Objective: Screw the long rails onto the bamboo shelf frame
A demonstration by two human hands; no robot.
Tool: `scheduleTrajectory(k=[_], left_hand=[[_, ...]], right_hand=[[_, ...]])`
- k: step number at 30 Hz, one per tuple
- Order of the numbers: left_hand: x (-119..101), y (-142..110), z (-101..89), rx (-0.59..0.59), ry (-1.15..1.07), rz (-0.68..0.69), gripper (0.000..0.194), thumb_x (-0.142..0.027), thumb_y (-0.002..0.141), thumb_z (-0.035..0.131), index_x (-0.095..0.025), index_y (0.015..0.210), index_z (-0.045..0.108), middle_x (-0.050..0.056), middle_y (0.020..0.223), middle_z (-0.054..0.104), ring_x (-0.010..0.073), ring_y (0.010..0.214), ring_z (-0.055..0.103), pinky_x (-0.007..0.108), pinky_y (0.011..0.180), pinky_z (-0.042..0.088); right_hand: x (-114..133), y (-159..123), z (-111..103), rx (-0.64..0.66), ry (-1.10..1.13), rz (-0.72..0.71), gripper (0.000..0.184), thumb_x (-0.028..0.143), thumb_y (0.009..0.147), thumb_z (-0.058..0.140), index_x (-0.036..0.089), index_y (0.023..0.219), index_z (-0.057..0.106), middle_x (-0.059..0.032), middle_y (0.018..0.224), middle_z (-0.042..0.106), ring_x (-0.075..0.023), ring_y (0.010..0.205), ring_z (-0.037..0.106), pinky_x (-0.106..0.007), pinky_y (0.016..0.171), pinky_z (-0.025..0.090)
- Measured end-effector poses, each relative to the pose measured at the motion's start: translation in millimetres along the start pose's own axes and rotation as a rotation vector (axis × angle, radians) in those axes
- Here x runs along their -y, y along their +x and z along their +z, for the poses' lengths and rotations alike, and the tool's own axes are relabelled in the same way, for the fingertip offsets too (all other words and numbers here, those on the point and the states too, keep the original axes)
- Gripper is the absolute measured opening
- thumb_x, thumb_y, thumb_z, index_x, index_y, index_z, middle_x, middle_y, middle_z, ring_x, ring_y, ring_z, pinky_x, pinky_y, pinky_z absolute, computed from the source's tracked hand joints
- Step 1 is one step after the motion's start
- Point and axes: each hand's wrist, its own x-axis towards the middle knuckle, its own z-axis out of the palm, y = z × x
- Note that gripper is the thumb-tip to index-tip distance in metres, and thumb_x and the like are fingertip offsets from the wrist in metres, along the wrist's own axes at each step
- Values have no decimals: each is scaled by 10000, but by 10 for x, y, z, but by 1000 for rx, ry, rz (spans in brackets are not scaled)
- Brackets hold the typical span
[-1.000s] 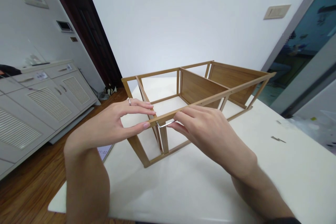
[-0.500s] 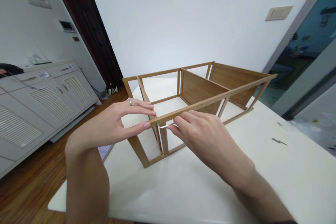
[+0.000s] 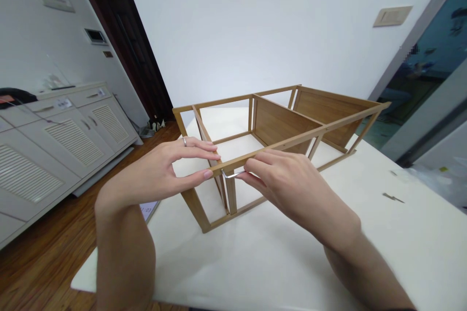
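A wooden shelf frame lies on its side on the white table, with slatless panels set between its rails. My left hand grips the near corner of the frame, thumb on the outer side of the rail and fingers over the crosspiece. A silver hex key is pinched in my right hand, whose fingers are closed. The bent short end of the key meets a fastener hole in the near rail, just right of my left thumb. My right palm hides the rest of the key.
Small metal pieces lie on the white table at the right. A device with a lit screen sits at the table's left edge. Behind the frame rises a white wall; a white cabinet stands left.
The whole view has shifted slightly, so things appear a little further right. Both hands keep their hold, and the hex key stays at the same hole with little visible turning.
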Motion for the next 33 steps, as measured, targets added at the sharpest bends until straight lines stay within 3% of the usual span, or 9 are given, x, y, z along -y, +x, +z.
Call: scheduleTrajectory(k=[9, 20, 25, 33], left_hand=[[-11, 12, 3, 11, -10, -10, 288, -377, 955, 730, -356, 1239, 771, 25, 1335, 737, 225, 1287, 677, 353, 1140, 531], [-3, -3, 0, 24, 4, -42, 316, -398, 943, 743, -368, 1257, 760, 18, 1359, 724, 233, 1288, 671, 382, 1159, 522], [-11, -1, 2, 15, 5, -32, 297, -403, 961, 720, -354, 1250, 766, 32, 1357, 726, 239, 1284, 676, 386, 1148, 532], [-9, -18, 20, 10, 20, -56, 297, -433, 962, 712, -364, 1245, 769, 29, 1365, 722, 235, 1278, 680, 389, 1154, 528]], right_hand=[[5, 11, -10, -22, 56, 10, 255, 274, 1045, 634, 199, 804, 592, 2, 757, 669, -159, 645, 601, -318, 588, 263], [-19, -17, -38, 22, -57, 3, 154, 181, 1011, 662, 189, 863, 617, -12, 799, 677, -177, 700, 613, -325, 607, 295], [-65, 20, -47, 82, 79, 11, 112, 218, 1050, 618, 180, 958, 670, -33, 894, 721, -161, 817, 663, -295, 642, 340], [-61, -2, -23, 70, 107, 18, 146, 187, 1047, 615, 195, 901, 613, 3, 867, 695, -138, 746, 641, -299, 603, 294]])
